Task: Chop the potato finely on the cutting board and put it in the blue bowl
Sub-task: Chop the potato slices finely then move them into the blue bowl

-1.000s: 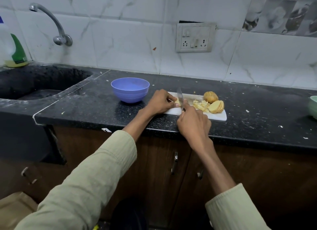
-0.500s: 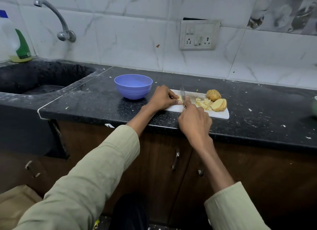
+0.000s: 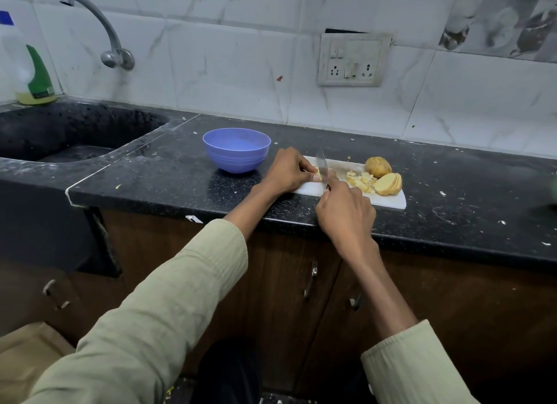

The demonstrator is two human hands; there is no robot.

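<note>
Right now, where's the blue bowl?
In the head view the blue bowl stands on the black counter, just left of the cutting board and the left hand, right of the sink.

- The surface (image 3: 180, 177) is black speckled stone, strewn with pale scraps.
- A blue bowl (image 3: 236, 149) stands on it, just left of the white cutting board (image 3: 388, 200).
- The board lies near the front edge.
- A green-labelled bottle (image 3: 28, 69) stands behind the sink (image 3: 60, 132).
</note>
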